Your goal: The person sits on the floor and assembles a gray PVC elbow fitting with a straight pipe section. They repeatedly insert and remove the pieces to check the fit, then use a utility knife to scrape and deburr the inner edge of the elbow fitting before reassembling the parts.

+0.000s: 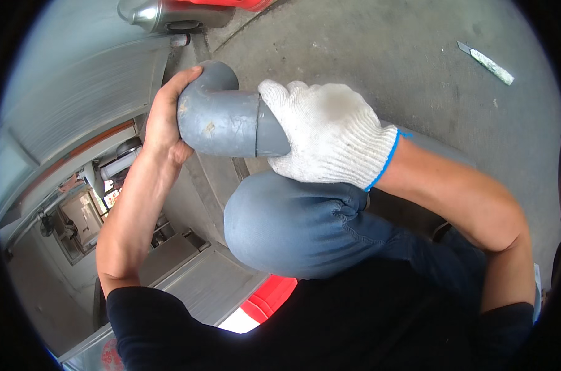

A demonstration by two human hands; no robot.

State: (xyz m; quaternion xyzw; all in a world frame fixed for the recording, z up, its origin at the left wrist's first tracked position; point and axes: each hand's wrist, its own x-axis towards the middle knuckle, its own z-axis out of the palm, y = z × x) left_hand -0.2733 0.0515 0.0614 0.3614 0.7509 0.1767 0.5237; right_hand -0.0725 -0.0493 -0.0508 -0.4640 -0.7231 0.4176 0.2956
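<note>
Floor [379, 55]: grey concrete, lying bare across the upper right, showing faint stains and a thin crack running toward the top edge.
Utility knife [486, 62]: a slim pale tool with a metal blade tip, lying flat on the floor at the upper right, well apart from everything else.
Metal surface [70, 80]: a grey brushed sheet, sloping along the left side beside the floor.
Metal step [206, 281]: a lower grey panel, lying at the lower left, meeting a red and white part [265, 303] at its edge.
</note>
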